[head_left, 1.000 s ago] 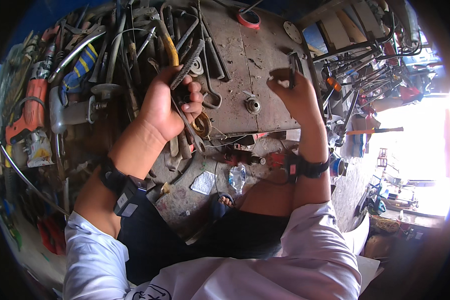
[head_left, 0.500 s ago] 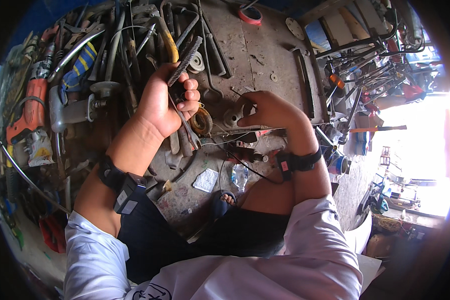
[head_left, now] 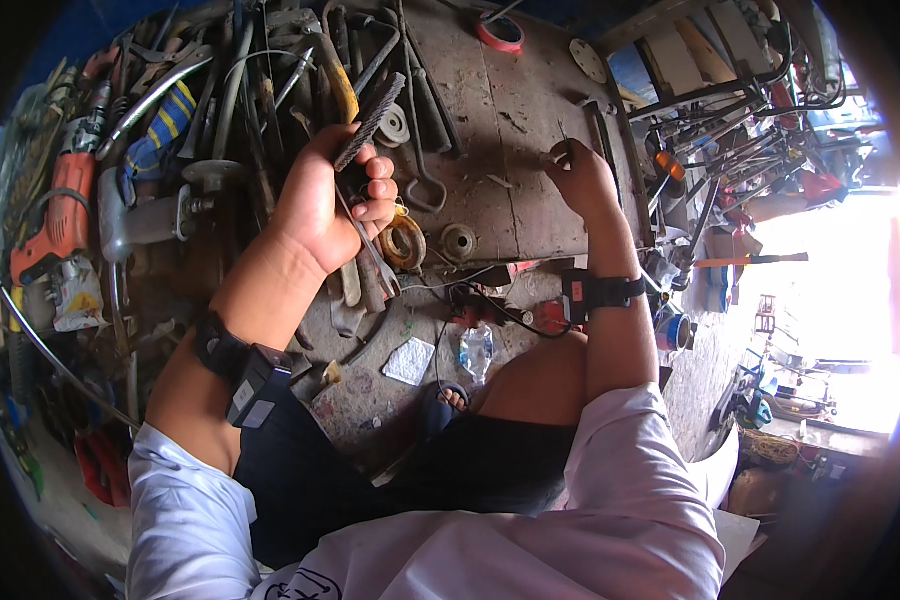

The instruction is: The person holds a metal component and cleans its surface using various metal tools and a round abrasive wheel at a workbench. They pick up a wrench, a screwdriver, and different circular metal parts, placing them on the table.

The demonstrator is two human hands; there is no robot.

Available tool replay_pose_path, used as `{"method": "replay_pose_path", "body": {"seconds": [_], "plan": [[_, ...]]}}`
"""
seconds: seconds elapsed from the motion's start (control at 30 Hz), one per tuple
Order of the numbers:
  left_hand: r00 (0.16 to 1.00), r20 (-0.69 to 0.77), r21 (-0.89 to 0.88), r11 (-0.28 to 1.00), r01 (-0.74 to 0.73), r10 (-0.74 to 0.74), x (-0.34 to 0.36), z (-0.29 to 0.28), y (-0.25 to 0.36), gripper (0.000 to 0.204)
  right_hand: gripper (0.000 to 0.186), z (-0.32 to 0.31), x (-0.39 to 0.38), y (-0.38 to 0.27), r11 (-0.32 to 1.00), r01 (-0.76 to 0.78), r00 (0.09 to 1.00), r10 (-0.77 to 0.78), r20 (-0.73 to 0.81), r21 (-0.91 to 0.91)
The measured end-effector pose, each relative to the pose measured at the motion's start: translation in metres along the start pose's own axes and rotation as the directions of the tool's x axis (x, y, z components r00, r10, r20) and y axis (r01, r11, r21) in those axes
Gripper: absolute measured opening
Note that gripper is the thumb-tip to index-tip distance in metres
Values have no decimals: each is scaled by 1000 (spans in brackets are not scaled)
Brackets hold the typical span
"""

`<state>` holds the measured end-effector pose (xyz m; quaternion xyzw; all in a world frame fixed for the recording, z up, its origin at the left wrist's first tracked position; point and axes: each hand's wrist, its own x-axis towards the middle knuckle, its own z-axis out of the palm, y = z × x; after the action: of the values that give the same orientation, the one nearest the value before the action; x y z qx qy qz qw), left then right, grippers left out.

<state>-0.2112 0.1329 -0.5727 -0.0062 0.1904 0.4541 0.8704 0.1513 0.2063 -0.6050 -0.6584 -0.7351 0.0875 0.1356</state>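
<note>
On the left, my left hand [head_left: 322,205] is closed around a wire brush [head_left: 372,118] with dark, ridged bristles. A metal open-end wrench [head_left: 380,262] passes through the same grip, its forked end pointing down toward me. Over the right part of the metal bench top [head_left: 530,215], the fingers of my right hand [head_left: 585,182] are pinched on a thin dark pin-like piece [head_left: 562,130]; its lower part is hidden by the fingers. A round metal cup with a central hole [head_left: 458,241] sits at the bench's near edge, beside a yellow ring [head_left: 404,242].
Piled hand tools [head_left: 260,110] crowd the left, with an orange power drill [head_left: 68,205] and a grey angle grinder [head_left: 150,228]. A red tape roll [head_left: 500,33] lies at the back. Metal rods [head_left: 730,125] heap up on the right. A plastic bottle [head_left: 477,352] stands on the floor.
My right hand has moved away from the round metal cup, to the right and farther out, carrying the thin piece. The cup now shows uncovered. My left hand stays almost still.
</note>
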Motion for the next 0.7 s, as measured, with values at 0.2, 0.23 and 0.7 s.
{"method": "replay_pose_path", "body": {"seconds": [0.2,0.23,0.7], "plan": [[1000,-9,1,1000,21,-21,4,1,-3,34,24,-19,-19,-47,900,1,870,-216,444,436],[1000,1,1,1000,21,-21,4,1,-3,34,24,-20,-20,-50,884,47,843,-285,456,466],[1000,-28,36,999,13,-12,3,10,-5,35,50,-24,-30,114,858,-437,899,427,-99,-271]]}}
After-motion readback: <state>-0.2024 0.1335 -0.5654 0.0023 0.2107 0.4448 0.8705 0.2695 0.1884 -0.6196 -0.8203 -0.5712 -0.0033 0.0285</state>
